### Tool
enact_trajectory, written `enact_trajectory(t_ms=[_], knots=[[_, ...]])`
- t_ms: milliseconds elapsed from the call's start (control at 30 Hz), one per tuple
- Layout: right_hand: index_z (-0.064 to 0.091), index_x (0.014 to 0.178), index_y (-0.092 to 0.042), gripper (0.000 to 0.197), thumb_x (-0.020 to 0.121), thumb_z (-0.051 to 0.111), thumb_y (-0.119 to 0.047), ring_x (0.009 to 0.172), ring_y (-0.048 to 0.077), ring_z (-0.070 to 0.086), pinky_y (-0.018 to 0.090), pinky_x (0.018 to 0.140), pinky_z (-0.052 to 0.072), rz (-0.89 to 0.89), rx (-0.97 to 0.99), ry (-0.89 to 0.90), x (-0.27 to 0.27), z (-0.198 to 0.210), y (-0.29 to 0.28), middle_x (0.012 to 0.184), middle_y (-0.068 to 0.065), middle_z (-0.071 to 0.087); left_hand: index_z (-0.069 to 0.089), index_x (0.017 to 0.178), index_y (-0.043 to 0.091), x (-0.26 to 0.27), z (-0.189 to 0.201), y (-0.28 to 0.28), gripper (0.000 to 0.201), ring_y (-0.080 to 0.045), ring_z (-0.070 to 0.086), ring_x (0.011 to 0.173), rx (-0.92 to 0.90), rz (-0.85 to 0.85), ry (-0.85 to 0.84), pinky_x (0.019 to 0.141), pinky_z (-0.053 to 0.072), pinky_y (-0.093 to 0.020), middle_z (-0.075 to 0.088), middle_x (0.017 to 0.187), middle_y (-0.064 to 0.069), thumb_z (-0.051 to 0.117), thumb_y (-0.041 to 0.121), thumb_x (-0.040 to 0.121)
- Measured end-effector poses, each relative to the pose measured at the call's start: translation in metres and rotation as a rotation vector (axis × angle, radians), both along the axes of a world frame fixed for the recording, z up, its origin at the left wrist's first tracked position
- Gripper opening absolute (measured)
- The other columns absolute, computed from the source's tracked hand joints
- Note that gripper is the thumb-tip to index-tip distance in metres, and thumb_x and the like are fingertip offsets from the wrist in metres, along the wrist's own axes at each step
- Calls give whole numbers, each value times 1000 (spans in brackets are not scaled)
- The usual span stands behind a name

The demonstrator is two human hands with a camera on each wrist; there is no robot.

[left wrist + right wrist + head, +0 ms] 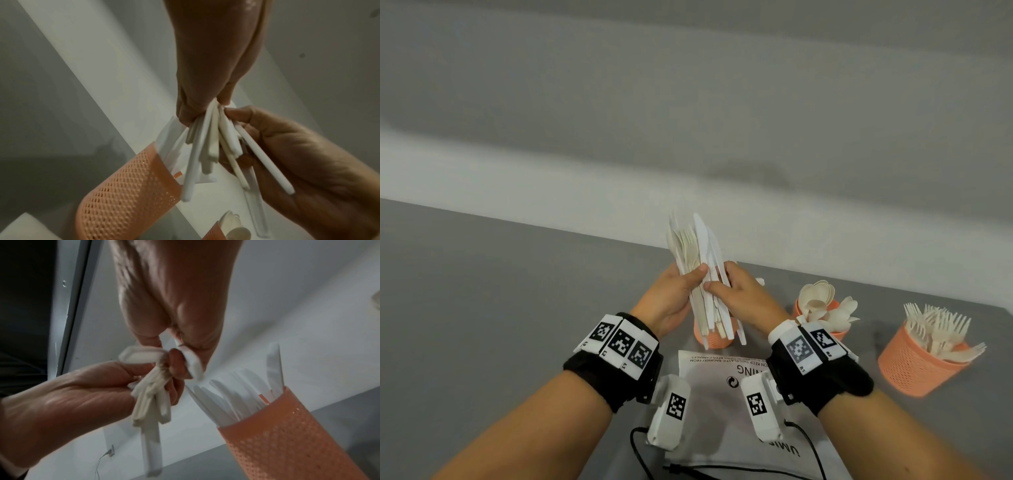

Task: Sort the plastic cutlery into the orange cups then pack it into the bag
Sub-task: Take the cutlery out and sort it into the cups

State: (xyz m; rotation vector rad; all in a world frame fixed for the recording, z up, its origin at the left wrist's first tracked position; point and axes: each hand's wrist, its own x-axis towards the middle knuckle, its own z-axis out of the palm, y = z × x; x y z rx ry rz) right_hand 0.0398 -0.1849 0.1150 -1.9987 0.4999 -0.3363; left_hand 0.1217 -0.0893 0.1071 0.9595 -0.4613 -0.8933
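From the head view, the left hand (677,291) and the right hand (736,291) meet above the grey desk (517,291), both gripping one upright bundle of white and cream plastic cutlery (697,260) — knives with a few forks mixed in, tips up and handles down over the orange perforated plastic cup nearest the person (714,337), which is largely hidden behind the bundle. To the right stand an orange cup of cream plastic spoons (822,308) and, farther right, an orange cup of cream plastic forks (924,356); the flat white plastic bag with printed warning text (722,373) lies on the desk between the forearms. The bundle is mixed, so the likely fault is a fork going into the knife cup unnoticed. In the left wrist view, the left fingers (191,112) curl tightly round the upper part of the handles, while the right hand's fingers close on the splayed lower ends; these fan out unevenly above the cup's rim (158,155). A loosened grip could let one piece slide free, and a stray handle could catch the rim and tip the light cup. In the right wrist view, the right fingers (180,366) pinch a few white handles apart from the rest, held by the left hand below, beside the cup with white knife blades standing in it (242,395) — pulling one piece from so tight a clump may drag its neighbours out, scattering them on the desk.
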Motion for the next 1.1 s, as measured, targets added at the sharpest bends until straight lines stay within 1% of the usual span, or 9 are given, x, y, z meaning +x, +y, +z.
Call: enact_trajectory(t_ms=[200,400,467,567,733,800,867,967,1100], knots=[[48,118,-11,29,91,47,-21,106,26,60,48,96,47,-20,156,-7,-1,-7,2,115,15,60,48,130,-1,2,-2,-2,36,-27,63,105,69,43,-69,87,55,-32,62,119,-19,47,0,94],[52,119,-15,29,92,51,-26,103,17,63,39,95,50,30,153,-69,-5,-9,2,113,7,65,53,125,-1,3,0,0,35,-23,67,95,50,64,-93,80,58,-28,66,110,-16,52,-2,90],[52,118,-17,25,95,47,-23,102,17,63,35,93,51,46,174,-69,-6,-7,3,112,8,65,54,125,-1,3,-1,0,34,-22,68,93,51,71,-96,78,58,-28,66,110,-16,53,0,91],[54,111,-22,19,95,43,-23,101,22,63,38,93,50,23,199,-83,-4,-10,3,110,12,66,54,124,0,2,-4,-2,32,-22,68,92,55,110,-64,77,58,-30,67,109,-15,51,3,92],[56,111,-20,23,95,39,-22,80,20,62,37,81,51,-27,300,-106,-2,-19,2,87,6,64,57,121,-1,2,-7,-3,29,-18,71,80,98,159,-61,69,58,-28,70,99,-12,51,6,93],[57,105,-28,20,95,39,-23,94,20,63,37,91,50,-33,321,-128,-1,-22,3,99,5,66,58,119,-1,1,-4,-2,28,-20,71,81,119,176,-145,68,58,-28,70,98,-14,53,3,91],[57,109,-25,22,95,43,-34,100,20,65,39,93,50,-37,306,-152,1,-25,4,107,6,67,58,117,-1,-1,-1,-2,28,-26,70,88,114,178,-232,74,59,-31,69,102,-19,52,-1,90],[58,111,-15,31,95,45,-37,92,24,69,37,83,56,-22,284,-174,3,-23,1,101,11,70,58,115,-3,-3,1,1,27,-29,69,91,114,154,-311,76,58,-33,68,102,-21,50,-4,89],[53,87,-14,21,97,39,-26,63,17,55,26,60,45,-72,221,-178,0,-21,-9,66,-1,57,59,105,3,2,2,6,20,-15,69,70,129,197,-293,61,55,-24,69,83,-10,47,-3,91]])
